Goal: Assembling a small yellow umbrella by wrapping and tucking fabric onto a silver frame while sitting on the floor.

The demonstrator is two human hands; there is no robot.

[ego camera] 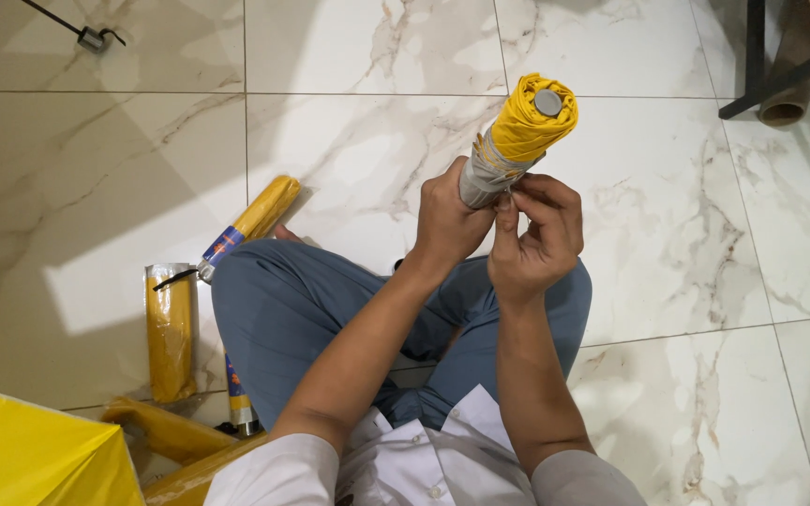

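A folded yellow umbrella (520, 136) stands just above the centre of the frame, raised off the pale marble floor (686, 281) and tilted so that its round grey end cap points up and to the right. The left hand (447, 225) is wrapped around its lower, grey-lined part — clenched on the bundle and carrying it. The right hand (534, 234) sits just beside it, thumb and forefinger pinched together at the edge of the folded cloth; whether they grip a strap or only a fold of fabric is too small to tell.

The umbrella looks light, easily carried by one hand. Its core is probably stiff, a shaft and ribs under the cloth, but the outer layers are soft and likely slick, so the pleats would slide and loosen if not held tight. The firm place to hold seems to be the middle of the roll, where the left hand is; the loose fabric edge calls for a fingertip pinch.

At the lower left of the frame lie more yellow things — a second rolled umbrella (253, 220) by the knee, a flat yellow sleeve (170, 333) beside it, and a yellow sheet (35, 454) in the corner.
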